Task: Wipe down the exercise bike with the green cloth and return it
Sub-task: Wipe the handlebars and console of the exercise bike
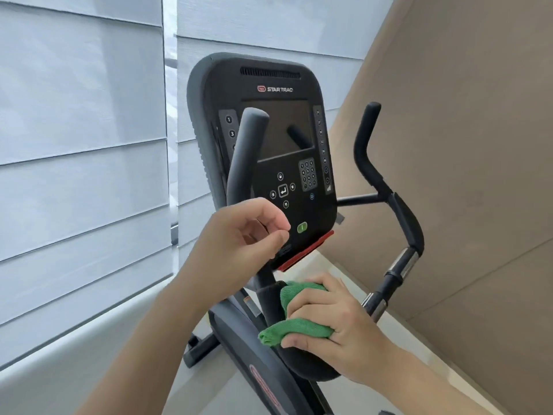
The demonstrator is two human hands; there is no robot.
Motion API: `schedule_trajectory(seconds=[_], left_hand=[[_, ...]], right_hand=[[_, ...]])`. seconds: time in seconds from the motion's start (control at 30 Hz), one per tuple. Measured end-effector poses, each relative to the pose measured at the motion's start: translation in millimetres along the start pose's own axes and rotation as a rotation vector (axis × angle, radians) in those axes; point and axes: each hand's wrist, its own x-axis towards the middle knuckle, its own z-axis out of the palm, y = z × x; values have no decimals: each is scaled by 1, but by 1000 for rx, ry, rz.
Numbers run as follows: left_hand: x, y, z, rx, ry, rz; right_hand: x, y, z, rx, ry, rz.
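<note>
The wiping step is in hand, and it has reached the middle of the machine. The right hand (338,322) has its fingers curled over a bunched green microfibre cloth (294,320), pressing it against the padded black post (269,298) that carries the console of the black upright exercise bike (260,363); so that grip is clamped on the cloth, and the cloth sits just under the red strip (308,253) at the console's lower edge. The left hand (239,238) is raised in front of the black console panel with its dark screen and keypad (275,136), thumb and forefinger drawn together near the panel's lower left; whether they pinch anything or merely close on air I cannot tell. The black foam handlebars (386,187) with their chrome sections stand beside the console. By my reading, the next move calls for sliding the cloth along the post, keeping it pressed flat, then working outward over the bars, with returning the cloth left for last
</note>
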Motion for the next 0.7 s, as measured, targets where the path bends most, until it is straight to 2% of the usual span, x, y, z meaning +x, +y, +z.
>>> schedule_trajectory(seconds=[0.07, 0.2, 0.4, 0.53, 0.6, 0.7], left_hand=[[1, 0, 23, 73, -86, -1], [1, 0, 66, 216, -215, 0], [-5, -2, 111, 424, -329, -5], [-16, -14, 123, 590, -289, -17], [-25, -20, 128, 703, -217, 3], [-36, -25, 134, 856, -68, 95]], right_hand=[[-24, 13, -7, 14, 48, 68], [-61, 36, -27, -106, 150, 85], [-87, 60, -66, -85, 311, 122], [-91, 72, -63, -57, 400, 147], [-88, 73, -42, -78, 337, 158], [-93, 78, -4, -284, 225, 52]])
